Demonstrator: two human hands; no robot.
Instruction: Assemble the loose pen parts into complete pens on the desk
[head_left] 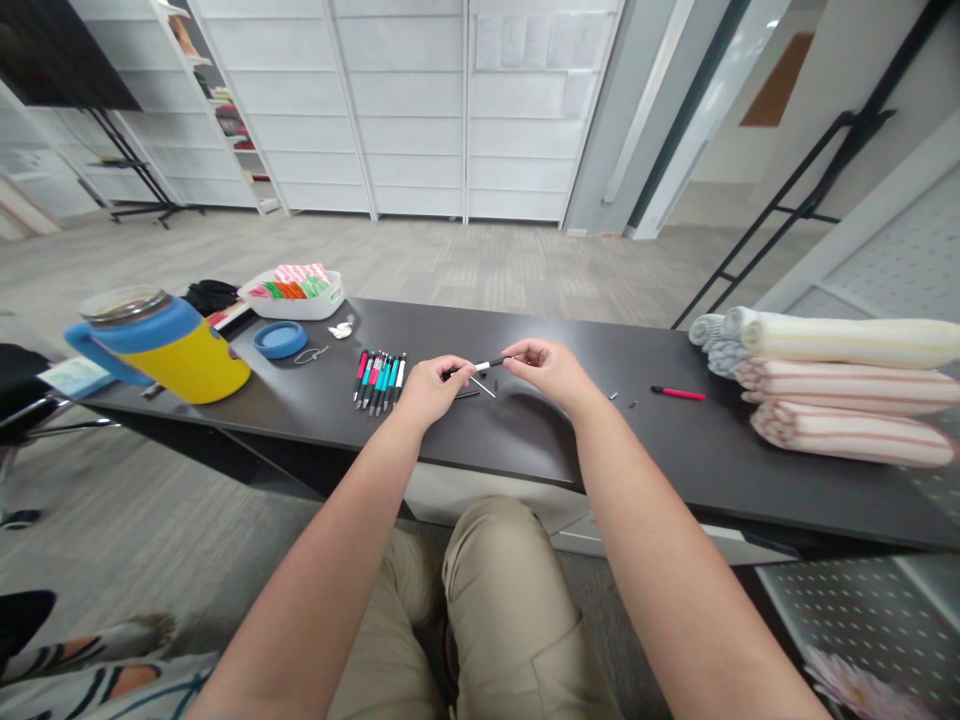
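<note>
My left hand (436, 388) and my right hand (546, 372) are both closed, fingertips pinching opposite ends of a black and white pen (487, 366) held just above the dark table. Below it, close to my left fingers, a thin silvery rod (484, 387) shows; whether it lies on the table or is held, I cannot tell. A slim dark piece (466, 394) sits beside my left hand. To the left lies a row of several pens (379, 380) in red, teal, black and white. Off to the right of my right hand are tiny metal parts (613, 396) and a red pen barrel (679, 393).
On the left of the table (637, 460) are a yellow and blue mug (180, 350), a blue lid (280, 340), crumpled white tissue (340, 329) and a white basket (330, 297) of colourful packets. Rolled striped towels (847, 385) are stacked at right. Another person's striped clothing (97, 690) shows lower left.
</note>
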